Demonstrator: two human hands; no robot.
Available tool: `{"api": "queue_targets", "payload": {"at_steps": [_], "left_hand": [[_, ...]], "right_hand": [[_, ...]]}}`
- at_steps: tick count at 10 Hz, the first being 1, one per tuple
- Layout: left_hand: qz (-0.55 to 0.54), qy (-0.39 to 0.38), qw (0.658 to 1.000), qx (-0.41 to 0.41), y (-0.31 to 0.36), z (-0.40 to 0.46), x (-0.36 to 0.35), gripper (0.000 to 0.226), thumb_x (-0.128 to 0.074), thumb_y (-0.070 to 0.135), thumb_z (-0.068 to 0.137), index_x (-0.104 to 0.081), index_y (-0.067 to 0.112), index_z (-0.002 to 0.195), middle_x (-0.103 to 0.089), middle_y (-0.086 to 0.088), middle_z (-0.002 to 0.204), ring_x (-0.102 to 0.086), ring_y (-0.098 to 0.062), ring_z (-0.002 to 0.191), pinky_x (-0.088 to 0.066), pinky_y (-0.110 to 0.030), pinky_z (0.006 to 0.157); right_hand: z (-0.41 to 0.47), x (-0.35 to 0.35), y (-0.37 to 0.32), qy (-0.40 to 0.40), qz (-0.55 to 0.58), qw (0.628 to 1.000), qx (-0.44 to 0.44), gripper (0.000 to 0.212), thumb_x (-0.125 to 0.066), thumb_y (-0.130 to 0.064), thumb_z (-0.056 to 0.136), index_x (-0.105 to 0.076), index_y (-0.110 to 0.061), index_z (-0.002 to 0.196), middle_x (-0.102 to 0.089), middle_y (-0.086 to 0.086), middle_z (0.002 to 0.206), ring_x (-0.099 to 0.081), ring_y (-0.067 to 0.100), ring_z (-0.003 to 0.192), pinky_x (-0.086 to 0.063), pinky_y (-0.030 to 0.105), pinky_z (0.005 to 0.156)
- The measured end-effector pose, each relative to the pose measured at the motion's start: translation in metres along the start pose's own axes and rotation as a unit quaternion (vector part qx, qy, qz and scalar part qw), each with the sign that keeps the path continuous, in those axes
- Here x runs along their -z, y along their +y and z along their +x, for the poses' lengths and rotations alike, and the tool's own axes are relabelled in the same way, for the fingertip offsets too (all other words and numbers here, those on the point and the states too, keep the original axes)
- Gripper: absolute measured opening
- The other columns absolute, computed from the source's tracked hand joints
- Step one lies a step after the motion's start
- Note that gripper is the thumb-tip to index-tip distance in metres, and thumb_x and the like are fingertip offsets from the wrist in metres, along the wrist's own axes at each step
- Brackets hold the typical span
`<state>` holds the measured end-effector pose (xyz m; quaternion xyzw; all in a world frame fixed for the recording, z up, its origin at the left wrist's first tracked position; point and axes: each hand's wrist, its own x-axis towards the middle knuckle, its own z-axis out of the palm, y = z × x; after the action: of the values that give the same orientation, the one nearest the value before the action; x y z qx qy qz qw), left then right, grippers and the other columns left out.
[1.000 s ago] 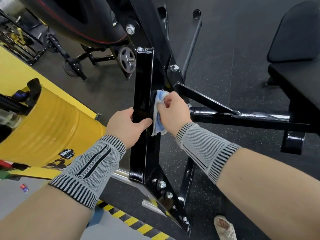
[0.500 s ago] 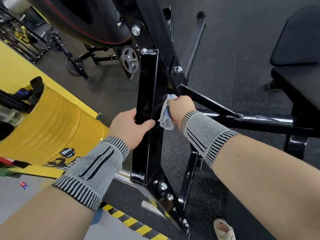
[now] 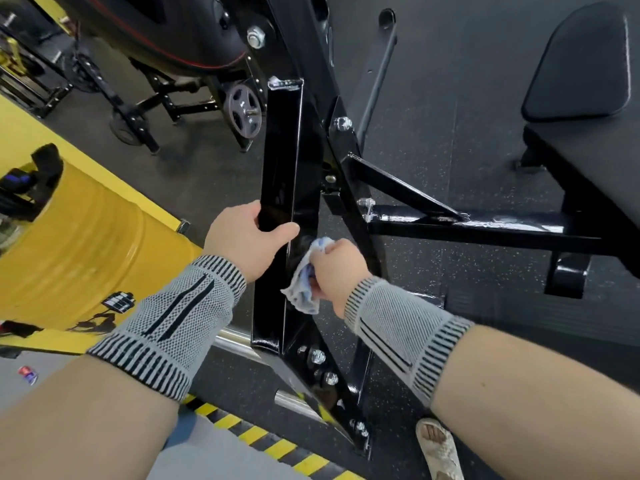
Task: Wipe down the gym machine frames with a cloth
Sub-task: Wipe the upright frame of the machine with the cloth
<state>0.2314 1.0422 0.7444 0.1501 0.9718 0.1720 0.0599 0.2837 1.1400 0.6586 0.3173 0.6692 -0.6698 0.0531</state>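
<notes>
Left hand (image 3: pixel 242 242) clamps the black upright post (image 3: pixel 280 188), bracing it, while right hand (image 3: pixel 334 268) bunches the blue cloth (image 3: pixel 303 289) tight against the post's inner face, low beside that thumb, mid-wipe

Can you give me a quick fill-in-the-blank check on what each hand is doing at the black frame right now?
1. The cloth is held in the ____ hand.
2. The left hand grips the upright black ____ of the machine, above the cloth.
3. The drum to the left of the left hand is coloured ____.
4. The floor stripe under the left forearm is yellow and ____.

Missing words: right; post; yellow; black
</notes>
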Motion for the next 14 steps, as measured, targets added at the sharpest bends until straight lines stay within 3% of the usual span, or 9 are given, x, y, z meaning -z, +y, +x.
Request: {"api": "queue_targets", "payload": {"at_steps": [2, 3, 4, 5, 7, 9, 10, 12, 14], "left_hand": [[-0.002, 0.005, 1.0, -0.02, -0.003, -0.003, -0.001, 0.032, -0.062, 0.049, 0.084, -0.07, 0.02, 0.095, -0.068, 0.006, 0.077, -0.062, -0.013, 0.072, -0.048, -0.031, 0.065], [-0.115, -0.039, 0.993, -0.006, -0.016, -0.009, 0.004, 0.027, -0.057, 0.047, 0.085, -0.071, 0.03, 0.101, -0.071, 0.013, 0.079, -0.066, -0.011, 0.075, -0.055, -0.041, 0.082], [-0.142, -0.082, 0.986, 0.0, -0.03, -0.025, 0.002, 0.027, -0.057, 0.037, 0.084, -0.068, 0.039, 0.109, -0.072, 0.016, 0.102, -0.066, -0.007, 0.1, -0.052, -0.041, 0.094], [-0.116, -0.091, 0.989, 0.006, -0.041, -0.04, -0.003, 0.029, -0.061, 0.026, 0.09, -0.066, 0.037, 0.116, -0.07, 0.017, 0.106, -0.063, -0.005, 0.101, -0.052, -0.04, 0.094], [-0.137, -0.108, 0.985, 0.019, -0.053, -0.056, -0.013, 0.021, -0.062, 0.022, 0.089, -0.066, 0.039, 0.101, -0.071, 0.017, 0.093, -0.066, -0.005, 0.089, -0.056, -0.038, 0.085], [-0.154, -0.101, 0.983, 0.014, -0.062, -0.057, -0.018, 0.027, -0.06, 0.028, 0.09, -0.065, 0.039, 0.114, -0.071, 0.017, 0.096, -0.067, -0.007, 0.092, -0.056, -0.039, 0.086], [-0.169, -0.104, 0.98, 0.021, -0.061, -0.058, -0.019, 0.025, -0.062, 0.03, 0.089, -0.062, 0.046, 0.108, -0.071, 0.016, 0.099, -0.068, -0.01, 0.092, -0.057, -0.041, 0.085], [-0.171, -0.097, 0.98, 0.019, -0.068, -0.063, -0.021, 0.033, -0.058, 0.023, 0.092, -0.061, 0.041, 0.119, -0.07, 0.017, 0.105, -0.067, -0.008, 0.096, -0.055, -0.041, 0.09], [-0.192, -0.105, 0.975, 0.025, -0.082, -0.069, -0.024, 0.034, -0.051, 0.022, 0.095, -0.06, 0.032, 0.126, -0.07, 0.013, 0.109, -0.067, -0.015, 0.1, -0.053, -0.044, 0.092]], "right_hand": [[0.02, 0.014, -0.048, 0.054, 0.021, 0.994, 0.092, 0.028, -0.05, -0.018, 0.089, -0.062, 0.003, 0.103, -0.065, 0.023, 0.104, -0.063, 0.039, 0.097, -0.055, 0.04, 0.081], [-0.001, -0.003, -0.007, 0.076, 0.026, 0.997, 0.018, 0.028, -0.043, -0.021, 0.096, -0.055, -0.004, 0.115, -0.06, 0.017, 0.114, -0.058, 0.026, 0.094, -0.037, 0.023, 0.062], [-0.037, -0.012, 0.016, -0.065, -0.171, 0.983, -0.033, 0.028, -0.039, -0.021, 0.1, -0.052, -0.008, 0.121, -0.057, 0.007, 0.103, -0.049, 0.015, 0.086, -0.036, 0.022, 0.075], [-0.026, 0.002, -0.008, -0.042, -0.206, 0.977, 0.037, 0.029, -0.04, -0.019, 0.1, -0.051, -0.005, 0.124, -0.056, 0.005, 0.106, -0.053, 0.021, 0.104, -0.04, 0.029, 0.09], [-0.014, -0.01, -0.011, 0.1, 0.038, 0.993, 0.058, 0.02, -0.045, -0.024, 0.096, -0.054, -0.008, 0.102, -0.061, 0.016, 0.107, -0.059, 0.035, 0.103, -0.049, 0.046, 0.09], [-0.048, -0.017, 0.034, -0.045, -0.005, 0.995, -0.084, 0.03, -0.04, -0.011, 0.098, -0.053, 0.005, 0.12, -0.059, 0.011, 0.09, -0.06, 0.024, 0.081, -0.053, 0.037, 0.086], [-0.031, 0.0, -0.014, -0.018, 0.112, 0.993, -0.015, 0.028, -0.041, -0.008, 0.098, -0.054, 0.01, 0.114, -0.054, 0.018, 0.081, -0.057, 0.036, 0.084, -0.05, 0.049, 0.092], [-0.045, -0.015, 0.005, 0.044, -0.235, 0.97, 0.043, 0.032, -0.039, -0.022, 0.101, -0.048, -0.002, 0.124, -0.056, 0.01, 0.121, -0.054, 0.025, 0.113, -0.044, 0.031, 0.096], [-0.082, -0.033, 0.03, 0.096, 0.017, 0.994, 0.039, 0.011, -0.048, -0.027, 0.098, -0.046, -0.017, 0.101, -0.059, -0.001, 0.093, -0.057, 0.014, 0.077, -0.053, 0.034, 0.075]]}}
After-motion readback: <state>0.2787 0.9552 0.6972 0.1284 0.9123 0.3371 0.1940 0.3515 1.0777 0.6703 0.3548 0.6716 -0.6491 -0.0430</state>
